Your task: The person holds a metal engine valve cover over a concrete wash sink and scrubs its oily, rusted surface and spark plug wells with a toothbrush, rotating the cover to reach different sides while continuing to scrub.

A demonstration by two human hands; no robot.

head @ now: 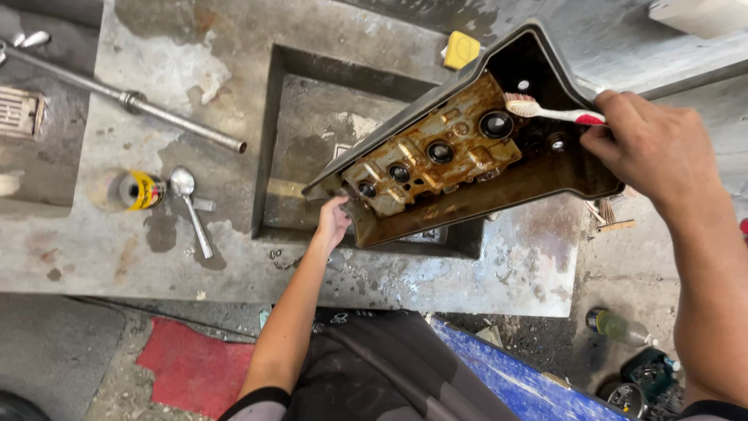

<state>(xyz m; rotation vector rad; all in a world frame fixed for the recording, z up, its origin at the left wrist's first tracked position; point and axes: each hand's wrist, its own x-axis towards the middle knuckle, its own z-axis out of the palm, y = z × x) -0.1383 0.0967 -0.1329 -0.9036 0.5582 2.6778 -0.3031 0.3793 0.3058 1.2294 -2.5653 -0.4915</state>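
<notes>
Left hand (333, 222) props the grimy engine cover (467, 148), long axis slanting up-right toward the right hand (650, 148), its grip closed on a toothbrush (545, 111) pointing left

Left hand (333, 222) fingers partly hidden behind engine cover (467, 148); right forearm, grate (19, 113) cut by frame edges.

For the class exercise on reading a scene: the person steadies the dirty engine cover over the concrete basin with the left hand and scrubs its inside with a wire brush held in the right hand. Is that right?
Not quite. The head view shows the right hand holding a toothbrush with a red and white handle, not a wire brush. The rest stands: the left hand steadies the engine cover over the concrete basin.
</notes>
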